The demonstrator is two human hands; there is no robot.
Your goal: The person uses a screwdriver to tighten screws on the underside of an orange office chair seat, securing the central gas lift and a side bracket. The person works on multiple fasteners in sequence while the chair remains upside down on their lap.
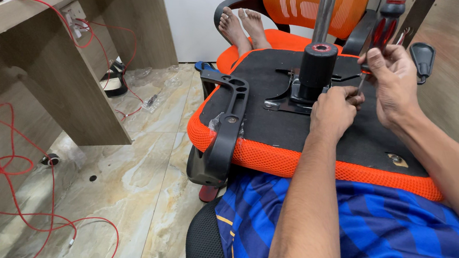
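An upturned seat [275, 122], flat black underside edged in orange mesh, lies across the lap. The right hand [394, 83] is wrapped around a red-and-black screwdriver [383, 31], tip down by the metal bracket [294, 96]. The left hand [333, 108] pinches at the tip, just beside the black cylinder [317, 64].

Screwdriver [384, 27] and upturned chair seat [297, 124] under our hands

We see the red-and-black-handled screwdriver standing nearly upright in our right hand [394, 77], its thin shaft pointing down just beside our left hand [333, 108]. The orange mesh seat lies upside down beneath both hands, black underside up, with its black metal mechanism and cylinder [316, 70] standing just left of our left hand.
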